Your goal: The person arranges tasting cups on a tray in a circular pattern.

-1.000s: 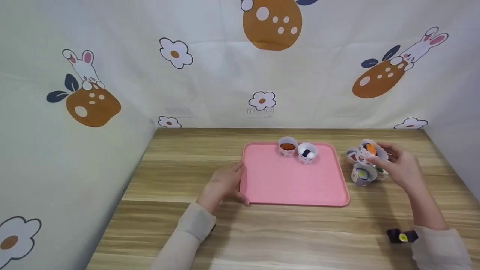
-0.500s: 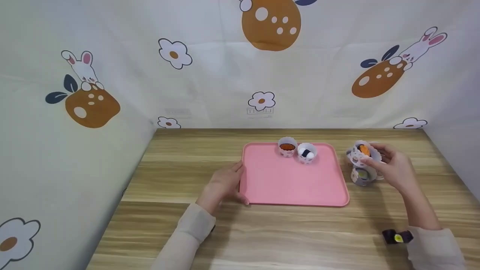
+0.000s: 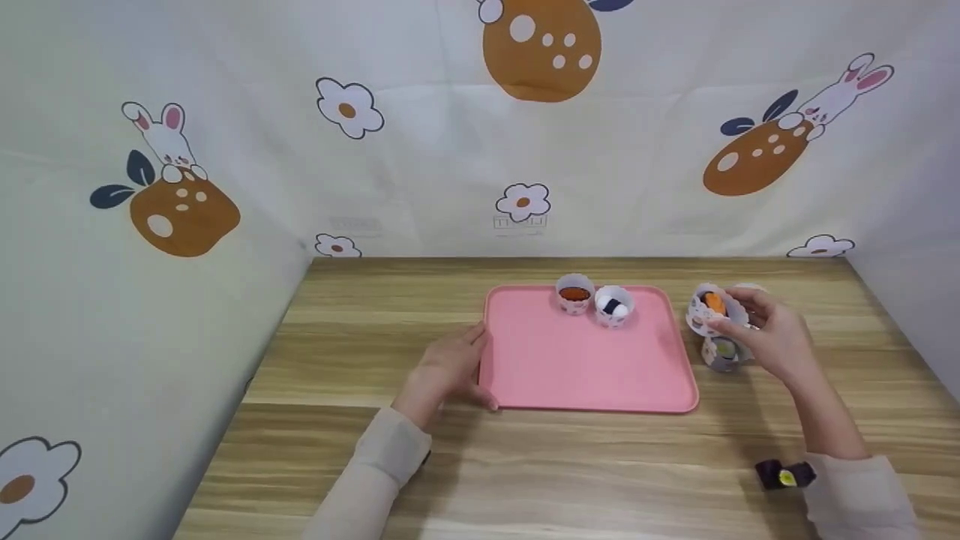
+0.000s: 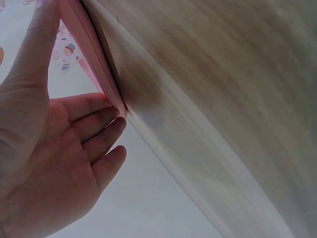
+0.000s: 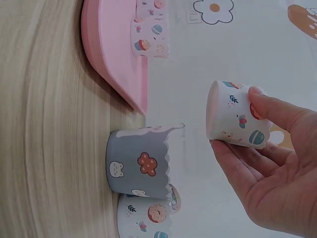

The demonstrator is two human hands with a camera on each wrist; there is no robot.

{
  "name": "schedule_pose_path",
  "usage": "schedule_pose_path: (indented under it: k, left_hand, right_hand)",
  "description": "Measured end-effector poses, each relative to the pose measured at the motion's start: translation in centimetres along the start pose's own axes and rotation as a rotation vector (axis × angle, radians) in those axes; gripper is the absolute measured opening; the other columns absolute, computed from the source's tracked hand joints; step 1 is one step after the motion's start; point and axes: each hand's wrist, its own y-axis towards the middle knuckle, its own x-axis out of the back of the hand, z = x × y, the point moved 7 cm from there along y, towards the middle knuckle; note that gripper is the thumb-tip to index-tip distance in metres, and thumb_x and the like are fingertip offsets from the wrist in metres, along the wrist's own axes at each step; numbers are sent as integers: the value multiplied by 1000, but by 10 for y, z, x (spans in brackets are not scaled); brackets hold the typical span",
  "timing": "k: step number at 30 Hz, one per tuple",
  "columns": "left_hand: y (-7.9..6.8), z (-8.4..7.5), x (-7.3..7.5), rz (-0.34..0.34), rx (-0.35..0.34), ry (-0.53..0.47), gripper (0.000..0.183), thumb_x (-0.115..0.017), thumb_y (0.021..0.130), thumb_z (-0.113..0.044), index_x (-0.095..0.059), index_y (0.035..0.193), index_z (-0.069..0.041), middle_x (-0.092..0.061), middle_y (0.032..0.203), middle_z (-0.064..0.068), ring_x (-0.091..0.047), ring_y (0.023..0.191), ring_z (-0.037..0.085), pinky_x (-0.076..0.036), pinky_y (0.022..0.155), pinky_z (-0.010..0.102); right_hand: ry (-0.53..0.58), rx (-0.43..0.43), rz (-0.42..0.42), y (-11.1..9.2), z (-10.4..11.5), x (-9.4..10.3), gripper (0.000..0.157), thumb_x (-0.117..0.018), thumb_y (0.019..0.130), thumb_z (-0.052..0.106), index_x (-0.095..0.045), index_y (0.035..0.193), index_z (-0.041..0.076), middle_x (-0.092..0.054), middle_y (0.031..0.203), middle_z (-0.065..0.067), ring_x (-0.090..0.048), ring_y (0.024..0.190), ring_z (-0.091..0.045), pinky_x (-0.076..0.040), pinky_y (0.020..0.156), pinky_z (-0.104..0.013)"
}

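My right hand (image 3: 776, 337) pinches a white printed paper baking cup (image 5: 235, 114) by its side, with an orange piece (image 3: 714, 303) inside. In the right wrist view this cup is raised off the table. Below it stand a grey paper cup (image 5: 141, 163) and a white printed cup (image 5: 143, 218). My left hand (image 3: 446, 366) touches the left edge of the pink tray (image 3: 585, 367), fingers along the side and thumb at the near corner. At the tray's far side sit a cup with a reddish-brown filling (image 3: 575, 306) and one with a white filling and dark band (image 3: 613, 319).
A wooden table (image 3: 375, 315) lies under everything, with a printed cloth (image 3: 435, 150) hanging behind and at both sides. The remaining cups crowd together right of the tray, partly hidden by my right hand. A dark device (image 3: 785, 475) sits at the right sleeve.
My right hand has moved left toward the tray, carrying the cup with the orange piece over the other cups. The left hand and tray have stayed in place.
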Motion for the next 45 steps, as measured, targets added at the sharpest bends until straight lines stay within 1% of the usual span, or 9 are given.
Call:
schedule_pose_path:
  k: [3,8,12,19,24,31,34,41,45]
  left_hand:
    - [1,0,-1,-1,4,-2,121,-79,69,-65,-24,158,-4,-21,167,9,-23,154,26,-23,127,37]
    - [1,0,-1,-4,10,-26,120,-80,69,-64,-24,158,-5,-22,167,9,-24,154,27,-25,127,39]
    - [0,0,0,-9,8,-24,120,-80,68,-64,-25,158,-5,-23,167,9,-26,154,27,-27,126,39]
    - [0,1,-1,-19,2,-14,122,-81,66,-65,-26,157,-4,-23,167,8,-29,152,27,-31,124,39]
    - [1,1,-1,-18,4,-15,122,-81,67,-64,-25,158,-5,-22,167,7,-28,153,27,-30,125,39]
    - [1,0,-1,-21,2,-14,123,-80,67,-65,-24,158,-6,-21,168,7,-29,152,28,-32,124,40]
    - [1,0,-1,-21,-2,-9,123,-79,66,-66,-24,158,-5,-21,167,8,-28,153,28,-30,125,39]
    - [1,0,-1,-14,-3,-17,123,-79,67,-66,-24,158,-5,-21,167,9,-26,153,27,-27,126,39]
    - [2,1,-1,-5,4,-11,123,-80,67,-66,-24,158,-5,-21,168,8,-25,154,26,-30,124,39]
  right_hand:
    - [17,2,20,1,2,-4,62,-72,92,29,-50,138,-8,-56,137,-31,-51,131,-45,-39,80,7]
    - [14,5,46,2,3,-9,63,-70,93,31,-49,138,-8,-55,138,-30,-46,135,-48,-43,91,2]
    - [-7,35,32,2,6,-11,61,-72,92,29,-52,137,-7,-58,135,-30,-55,129,-41,-44,92,1]
    - [28,75,31,4,9,-17,60,-74,91,25,-54,134,-10,-60,130,-32,-55,104,8,-41,83,6]
    - [15,69,39,5,10,-22,59,-75,90,26,-54,134,-10,-60,130,-32,-55,103,8,-40,82,6]
    - [23,61,65,5,13,-30,59,-75,90,22,-54,134,-10,-59,131,-34,-58,123,-45,-40,80,6]
    - [-3,53,72,5,13,-34,59,-75,90,25,-54,135,-8,-60,131,-32,-58,124,-45,-39,81,5]
    - [-37,27,103,6,12,-43,60,-75,90,27,-54,136,-4,-58,136,-30,-56,128,-45,-49,104,-46]
    - [-37,29,106,7,14,-48,60,-76,89,27,-55,136,-3,-58,137,-29,-56,128,-45,-47,105,-52]
